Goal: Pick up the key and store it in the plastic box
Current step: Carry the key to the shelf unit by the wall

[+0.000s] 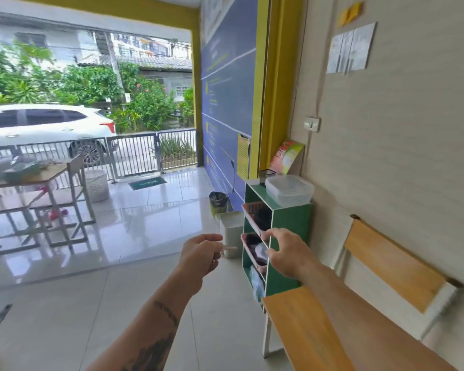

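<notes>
A small silvery key [229, 248] sticks out to the right from the pinched fingers of my left hand [200, 254], held in the air over the tiled floor. My right hand [287, 251] hovers just to the right of it, fingers curled and apart, holding nothing, in front of the green shelf. The clear plastic box [289, 190] with its lid on sits on top of the green shelf unit [289, 231], up and to the right of both hands.
The shelf holds pink baskets [252, 210] with dark items. A wooden bench [306, 330] stands along the right wall in front of the shelf. A white bin [232, 231] and a dark basket [218, 202] stand left of the shelf. Tables and stools [38, 199] stand at the left.
</notes>
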`<state>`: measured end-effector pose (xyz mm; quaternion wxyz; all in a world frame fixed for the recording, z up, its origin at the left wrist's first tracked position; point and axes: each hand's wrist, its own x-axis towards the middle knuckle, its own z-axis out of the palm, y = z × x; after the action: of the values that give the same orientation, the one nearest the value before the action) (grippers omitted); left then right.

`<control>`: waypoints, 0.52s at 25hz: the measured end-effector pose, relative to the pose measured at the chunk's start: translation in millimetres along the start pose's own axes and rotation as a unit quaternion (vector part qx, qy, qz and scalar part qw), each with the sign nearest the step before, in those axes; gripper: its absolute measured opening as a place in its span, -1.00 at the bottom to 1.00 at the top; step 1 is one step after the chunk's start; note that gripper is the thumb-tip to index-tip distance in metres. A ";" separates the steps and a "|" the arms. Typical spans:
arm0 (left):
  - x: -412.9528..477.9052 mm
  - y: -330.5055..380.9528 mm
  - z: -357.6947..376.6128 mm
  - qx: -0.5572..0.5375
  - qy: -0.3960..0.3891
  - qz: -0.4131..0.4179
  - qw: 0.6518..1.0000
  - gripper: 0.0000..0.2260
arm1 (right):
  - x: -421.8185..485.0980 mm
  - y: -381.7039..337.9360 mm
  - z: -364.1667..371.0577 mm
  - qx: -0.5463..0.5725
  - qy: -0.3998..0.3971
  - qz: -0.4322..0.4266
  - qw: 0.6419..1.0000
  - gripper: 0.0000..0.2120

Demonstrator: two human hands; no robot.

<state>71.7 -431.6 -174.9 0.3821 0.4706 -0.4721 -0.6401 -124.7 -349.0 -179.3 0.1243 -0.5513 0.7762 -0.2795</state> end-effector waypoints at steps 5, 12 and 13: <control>135.5 40.2 7.8 0.035 -0.044 -0.006 0.998 -0.82 | 112.8 -5.4 23.6 0.030 0.021 0.046 0.998 -0.61; 321.2 61.4 77.2 0.018 -0.083 -0.028 0.996 -0.82 | 288.8 49.1 37.5 0.054 0.033 0.086 0.994 -0.51; 347.7 65.5 88.9 0.006 -0.089 -0.041 0.995 -0.82 | 315.4 59.4 36.5 0.052 0.027 0.093 0.994 -0.50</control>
<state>-103.2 -751.6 -185.9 0.3095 0.4331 -0.4887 -0.6912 -267.0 -637.6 -206.6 0.1567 -0.4618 0.8117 -0.3214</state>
